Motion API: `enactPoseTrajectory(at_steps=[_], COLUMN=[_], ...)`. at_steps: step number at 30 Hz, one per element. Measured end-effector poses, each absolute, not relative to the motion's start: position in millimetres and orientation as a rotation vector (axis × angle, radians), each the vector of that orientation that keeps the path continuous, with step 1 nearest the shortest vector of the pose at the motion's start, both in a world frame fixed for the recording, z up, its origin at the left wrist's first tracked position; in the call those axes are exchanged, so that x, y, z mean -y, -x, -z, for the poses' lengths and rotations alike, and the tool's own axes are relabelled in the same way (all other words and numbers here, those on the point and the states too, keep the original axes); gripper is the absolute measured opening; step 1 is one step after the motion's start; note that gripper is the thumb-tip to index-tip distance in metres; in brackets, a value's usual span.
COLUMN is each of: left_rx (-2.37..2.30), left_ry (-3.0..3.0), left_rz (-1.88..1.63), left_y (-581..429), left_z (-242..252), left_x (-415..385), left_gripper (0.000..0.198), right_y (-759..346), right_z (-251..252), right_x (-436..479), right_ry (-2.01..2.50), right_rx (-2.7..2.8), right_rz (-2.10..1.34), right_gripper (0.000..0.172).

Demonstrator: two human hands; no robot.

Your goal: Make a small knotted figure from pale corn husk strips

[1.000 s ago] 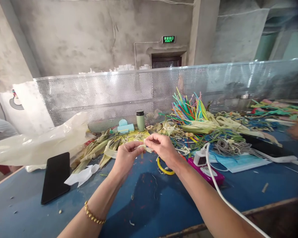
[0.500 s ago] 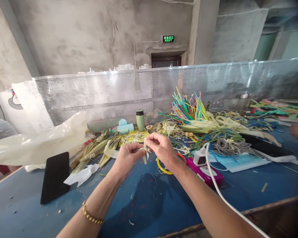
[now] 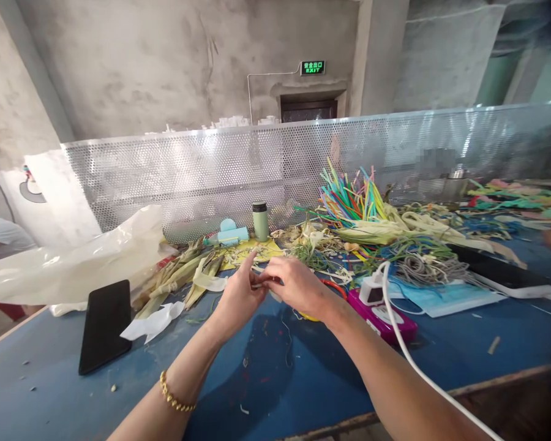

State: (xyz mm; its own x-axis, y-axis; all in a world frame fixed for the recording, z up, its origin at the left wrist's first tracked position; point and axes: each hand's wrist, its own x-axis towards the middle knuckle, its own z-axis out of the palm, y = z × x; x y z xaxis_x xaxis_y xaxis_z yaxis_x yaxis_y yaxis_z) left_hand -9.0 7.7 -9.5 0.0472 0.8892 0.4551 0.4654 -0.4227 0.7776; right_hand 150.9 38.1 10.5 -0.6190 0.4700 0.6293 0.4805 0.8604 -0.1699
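My left hand (image 3: 239, 293) and my right hand (image 3: 294, 283) meet above the blue table (image 3: 280, 373), fingers pinched together on a small pale husk strip (image 3: 260, 283) that is mostly hidden between them. The left index finger points up. A gold bracelet (image 3: 174, 397) sits on my left wrist. A yellow ring (image 3: 308, 316) lies on the table under my right hand. Dried corn husks (image 3: 179, 278) are piled just left of my hands.
A black phone (image 3: 105, 324) and a white scrap (image 3: 153, 320) lie at left, beside a big plastic bag (image 3: 68, 260). A pink charger (image 3: 386, 318) with white cable, a face mask (image 3: 445, 297), coloured strips (image 3: 349, 199), a green flask (image 3: 259, 222) and a perforated metal screen (image 3: 275, 165) stand beyond.
My hands have dropped slightly and closed together. The husk strip that hung visibly between the fingers is now mostly covered by them. The view shifted a little.
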Motion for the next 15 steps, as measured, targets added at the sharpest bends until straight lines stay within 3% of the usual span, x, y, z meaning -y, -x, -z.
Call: enactPoseTrajectory(at_steps=[9, 15], left_rx=[-1.413, -1.456], left_ry=[-2.057, -2.043], left_rz=[-1.279, -1.277], left_y=[10, 5], left_z=[11, 14], left_x=[-2, -2], left_gripper=[0.072, 0.069], right_y=[-147, -140], right_z=[-11, -9], right_x=[-32, -22], right_ry=[0.778, 0.880], right_rx=[2.400, 2.456], right_rz=[0.084, 0.325], right_gripper=[0.010, 0.019])
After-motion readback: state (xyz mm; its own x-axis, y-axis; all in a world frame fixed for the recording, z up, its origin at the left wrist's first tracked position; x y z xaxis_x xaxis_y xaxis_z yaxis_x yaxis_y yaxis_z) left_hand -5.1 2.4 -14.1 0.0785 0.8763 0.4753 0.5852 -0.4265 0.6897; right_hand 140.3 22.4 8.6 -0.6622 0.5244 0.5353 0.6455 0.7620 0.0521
